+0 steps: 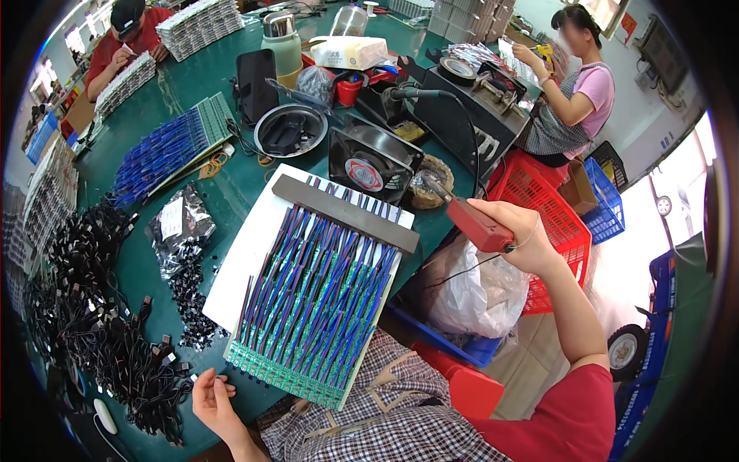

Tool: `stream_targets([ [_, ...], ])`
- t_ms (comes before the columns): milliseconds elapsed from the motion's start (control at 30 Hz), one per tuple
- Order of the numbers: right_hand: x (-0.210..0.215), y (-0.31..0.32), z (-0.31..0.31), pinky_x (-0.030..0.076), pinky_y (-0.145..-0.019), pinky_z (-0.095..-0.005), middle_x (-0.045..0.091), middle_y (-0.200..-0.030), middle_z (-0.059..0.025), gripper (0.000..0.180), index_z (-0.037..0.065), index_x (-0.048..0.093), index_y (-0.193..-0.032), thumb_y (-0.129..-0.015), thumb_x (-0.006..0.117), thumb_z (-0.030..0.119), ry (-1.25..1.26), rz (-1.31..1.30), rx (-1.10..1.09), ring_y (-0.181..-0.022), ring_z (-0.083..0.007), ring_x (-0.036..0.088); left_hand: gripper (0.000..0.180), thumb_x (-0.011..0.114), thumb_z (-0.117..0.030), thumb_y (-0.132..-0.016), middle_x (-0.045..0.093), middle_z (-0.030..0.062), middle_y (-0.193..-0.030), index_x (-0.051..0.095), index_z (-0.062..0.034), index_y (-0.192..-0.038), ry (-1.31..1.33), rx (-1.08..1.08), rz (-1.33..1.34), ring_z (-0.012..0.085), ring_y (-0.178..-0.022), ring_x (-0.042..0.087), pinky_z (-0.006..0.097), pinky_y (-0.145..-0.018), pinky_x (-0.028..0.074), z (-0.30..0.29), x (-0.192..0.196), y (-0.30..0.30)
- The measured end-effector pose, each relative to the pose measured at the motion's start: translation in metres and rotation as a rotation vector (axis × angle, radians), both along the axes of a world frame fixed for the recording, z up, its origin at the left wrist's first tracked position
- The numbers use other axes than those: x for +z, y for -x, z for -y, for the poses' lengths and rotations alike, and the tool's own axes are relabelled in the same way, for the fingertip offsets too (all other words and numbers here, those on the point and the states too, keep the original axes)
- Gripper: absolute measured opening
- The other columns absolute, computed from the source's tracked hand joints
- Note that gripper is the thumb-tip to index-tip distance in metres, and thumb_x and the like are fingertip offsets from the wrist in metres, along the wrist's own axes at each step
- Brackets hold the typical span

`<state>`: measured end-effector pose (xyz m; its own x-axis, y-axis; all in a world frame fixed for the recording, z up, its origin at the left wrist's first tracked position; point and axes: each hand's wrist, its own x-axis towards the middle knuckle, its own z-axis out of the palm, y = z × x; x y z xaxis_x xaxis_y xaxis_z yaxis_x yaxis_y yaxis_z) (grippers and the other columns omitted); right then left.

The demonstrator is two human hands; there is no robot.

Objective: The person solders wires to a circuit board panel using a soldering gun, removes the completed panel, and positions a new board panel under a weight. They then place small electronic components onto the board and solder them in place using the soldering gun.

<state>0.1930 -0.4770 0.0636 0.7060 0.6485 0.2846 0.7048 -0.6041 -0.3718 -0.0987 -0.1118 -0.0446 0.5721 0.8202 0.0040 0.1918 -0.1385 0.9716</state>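
Observation:
My right hand (514, 231) is closed around the red handle of a soldering iron (481, 223). The iron's metal end points left, over a round brownish dish (428, 185) beside a square black fan (373, 163). My left hand (217, 402) is loosely curled with its fingers apart, near the lower left corner of a panel of green circuit boards (289, 369). Rows of blue, black and red wires (315, 285) lie along that panel. A dark grey bar (346, 213) crosses the wires' far ends, above a white sheet (262, 223).
Black cables with plugs (138, 369) are heaped at left, beside small black parts (196, 300) and a clear bag (182, 223). Another wired panel (173, 142) lies farther back. Red crates (539, 223) and a white bag (477, 285) stand at right. Two people work across the table.

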Motion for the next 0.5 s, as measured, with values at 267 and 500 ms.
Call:
stream_targets([
  [267,0.004,0.009,0.012,0.048,-0.076,-0.0321,0.062,-0.098,-0.0104,0.061,0.009,0.055,-0.117,-0.057,0.065,0.0,0.065,0.005,0.014,-0.087,-0.0284,0.061,0.019,0.05,-0.002,-0.088,0.057,0.0056,-0.083,0.055,0.0041,-0.106,0.001,0.007,0.013,0.0056,-0.065,0.049,0.017,-0.058,0.04,-0.001,-0.003,0.0],
  [500,-0.019,0.035,0.029,0.048,-0.068,-0.0264,0.057,-0.113,-0.0129,0.045,0.001,0.044,-0.124,-0.082,0.059,0.009,-0.867,-0.455,-0.279,-0.082,-0.0188,0.059,0.019,0.05,-0.002,-0.088,0.057,0.0053,-0.082,0.055,0.0041,-0.105,0.006,0.017,0.008,0.0054,-0.064,0.049,0.017,-0.058,0.039,-0.001,0.0,-0.001],
])
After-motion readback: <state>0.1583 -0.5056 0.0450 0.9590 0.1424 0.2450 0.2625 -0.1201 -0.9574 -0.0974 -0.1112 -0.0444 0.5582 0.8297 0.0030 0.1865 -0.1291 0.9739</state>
